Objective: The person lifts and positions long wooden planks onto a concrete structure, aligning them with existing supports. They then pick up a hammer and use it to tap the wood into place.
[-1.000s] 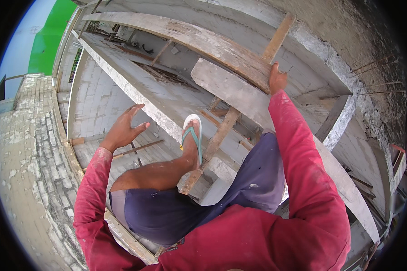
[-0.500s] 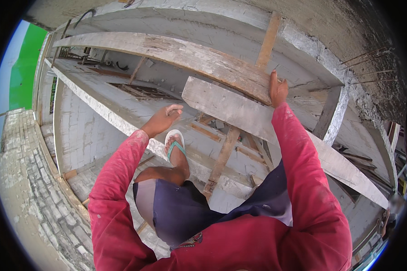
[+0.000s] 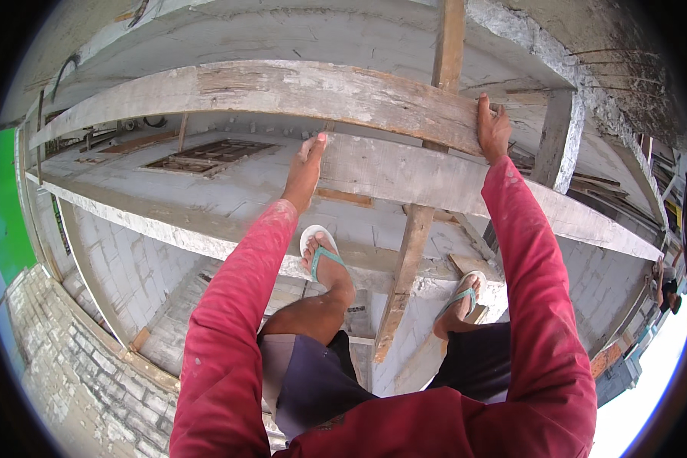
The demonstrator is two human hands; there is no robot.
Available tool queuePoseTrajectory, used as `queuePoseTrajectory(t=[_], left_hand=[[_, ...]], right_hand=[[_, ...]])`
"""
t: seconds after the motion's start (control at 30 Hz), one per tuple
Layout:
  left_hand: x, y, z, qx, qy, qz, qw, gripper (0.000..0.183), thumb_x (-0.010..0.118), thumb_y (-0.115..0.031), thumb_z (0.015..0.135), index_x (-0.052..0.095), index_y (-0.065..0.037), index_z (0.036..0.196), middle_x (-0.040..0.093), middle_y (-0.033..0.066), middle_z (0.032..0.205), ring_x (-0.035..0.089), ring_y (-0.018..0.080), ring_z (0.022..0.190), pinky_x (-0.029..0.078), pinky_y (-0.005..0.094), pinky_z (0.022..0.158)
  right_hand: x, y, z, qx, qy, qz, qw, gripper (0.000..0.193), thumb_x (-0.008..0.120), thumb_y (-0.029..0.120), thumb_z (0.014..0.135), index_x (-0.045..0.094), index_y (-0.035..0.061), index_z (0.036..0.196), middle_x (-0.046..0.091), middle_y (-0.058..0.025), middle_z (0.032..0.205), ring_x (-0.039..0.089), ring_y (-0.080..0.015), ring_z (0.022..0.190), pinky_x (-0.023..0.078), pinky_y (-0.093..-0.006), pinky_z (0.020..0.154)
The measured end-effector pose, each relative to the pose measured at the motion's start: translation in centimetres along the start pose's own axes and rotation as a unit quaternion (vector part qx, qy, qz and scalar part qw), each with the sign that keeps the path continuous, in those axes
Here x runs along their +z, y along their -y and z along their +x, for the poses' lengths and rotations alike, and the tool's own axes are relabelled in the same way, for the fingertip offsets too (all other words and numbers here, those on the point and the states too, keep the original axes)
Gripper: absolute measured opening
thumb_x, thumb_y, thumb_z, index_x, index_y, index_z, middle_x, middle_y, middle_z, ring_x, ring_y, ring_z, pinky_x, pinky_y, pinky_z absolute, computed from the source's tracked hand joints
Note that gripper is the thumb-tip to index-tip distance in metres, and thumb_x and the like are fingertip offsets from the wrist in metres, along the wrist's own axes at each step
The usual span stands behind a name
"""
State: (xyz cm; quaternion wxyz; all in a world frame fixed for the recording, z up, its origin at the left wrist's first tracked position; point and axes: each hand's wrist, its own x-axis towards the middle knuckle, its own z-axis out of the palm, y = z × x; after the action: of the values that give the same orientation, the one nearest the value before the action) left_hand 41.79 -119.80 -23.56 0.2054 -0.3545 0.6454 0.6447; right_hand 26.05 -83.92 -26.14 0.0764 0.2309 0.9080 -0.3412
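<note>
Person stands high on scaffold timbers against a block wall (image 3: pixel 153 259), long drop below. Landmark: the upper plank (image 3: pixel 282 88), weathered and pale, running across the top. Right hand (image 3: pixel 494 128) is closed over the plank's right end, fingers wrapped on its top edge. Left hand (image 3: pixel 305 169) sits just under the plank, fingers extended and pressed flat on the lower plank (image 3: pixel 435 183), not wrapped.

Risks, judged: flat left palm gives no real hold, so a shift of weight could peel it off; loose sandals could slip off the narrow ledge (image 3: pixel 229 240) below the plank; the cracked, worn plank could split under load.

Counts: two horizontal planks, two slanted wooden braces, two hands, two sandalled feet.
</note>
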Motion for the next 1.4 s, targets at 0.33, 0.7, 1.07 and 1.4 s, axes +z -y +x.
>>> queuePoseTrajectory(t=[0.33,0.7,1.07,1.4], left_hand=[[0.4,1.0,3.5,0.004,0.027,0.098,0.995,0.101,0.06,-0.066,0.088,0.032,0.011,0.145,0.04,0.0245,0.148,0.036,0.031,0.14,0.026,0.0379,0.115],[3.0,1.6,3.2,0.07,-0.055,0.164,0.982,0.091,0.057,-0.067,0.089,0.051,0.014,0.128,0.061,0.0215,0.125,0.061,0.0287,0.111,0.047,0.0381,0.096],[1.8,0.5,3.3,0.057,-0.066,0.242,0.966,0.102,0.055,-0.073,0.086,0.048,0.019,0.129,0.057,0.0259,0.129,0.057,0.0314,0.117,0.043,0.0371,0.101],[2.4,-0.5,2.6,0.099,-0.019,0.221,0.97,0.107,0.052,-0.075,0.086,0.041,0.019,0.137,0.049,0.0263,0.14,0.048,0.0329,0.13,0.036,0.038,0.108]], right_hand=[[1.0,-0.7,0.1,-0.024,-0.016,0.046,0.999,0.094,0.058,0.064,0.086,0.046,-0.0172,0.131,0.055,-0.0411,0.122,0.054,-0.0502,0.118,0.043,-0.0449,0.101],[-0.1,-3.1,-1.3,0.031,0.085,0.165,0.982,0.105,0.043,0.075,0.088,0.035,-0.0169,0.138,0.052,-0.0432,0.123,0.053,-0.0516,0.119,0.043,-0.0497,0.1],[0.9,-2.5,-2.3,-0.026,0.05,0.158,0.986,0.088,0.046,0.068,0.091,0.049,-0.0113,0.127,0.061,-0.0354,0.114,0.059,-0.0469,0.112,0.046,-0.0489,0.095],[-2.2,-0.7,-2.9,-0.042,0.072,-0.066,0.994,0.081,0.035,0.072,0.093,0.059,-0.0012,0.116,0.068,-0.0255,0.106,0.066,-0.0409,0.101,0.051,-0.0497,0.087]])
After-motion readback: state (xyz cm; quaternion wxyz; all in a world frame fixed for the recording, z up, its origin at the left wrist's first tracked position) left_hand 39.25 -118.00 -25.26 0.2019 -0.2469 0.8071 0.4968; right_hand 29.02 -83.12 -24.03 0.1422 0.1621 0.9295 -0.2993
